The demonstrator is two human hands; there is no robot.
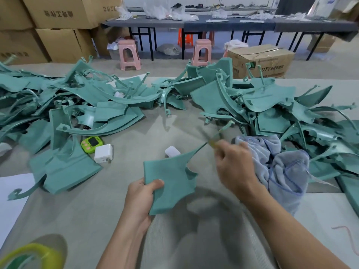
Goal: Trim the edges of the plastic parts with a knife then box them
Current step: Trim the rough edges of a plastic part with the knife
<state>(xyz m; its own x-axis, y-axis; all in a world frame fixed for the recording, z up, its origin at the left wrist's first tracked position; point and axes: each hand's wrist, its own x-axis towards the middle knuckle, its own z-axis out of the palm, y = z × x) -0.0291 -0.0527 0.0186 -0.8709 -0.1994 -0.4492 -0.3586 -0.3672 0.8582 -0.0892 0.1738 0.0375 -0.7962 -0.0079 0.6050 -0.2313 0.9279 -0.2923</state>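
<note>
My left hand (140, 197) grips the near corner of a teal plastic part (169, 181) and holds it above the grey table. A thin curved arm of that part runs up and right toward a pile. My right hand (235, 164) is curled round a small knife (212, 141) with a yellowish handle, its blade blurred against the thin arm. Heaps of the same teal parts lie at the left (64, 105) and at the right (262, 105).
A green timer (92, 143), a white charger block (103, 153) and a white earbud case (172, 151) lie on the table. A blue-grey cloth (277, 167) sits under my right wrist. A yellow tape roll (33, 255) lies near left. Cardboard boxes (261, 61) and pink stools (129, 55) stand beyond.
</note>
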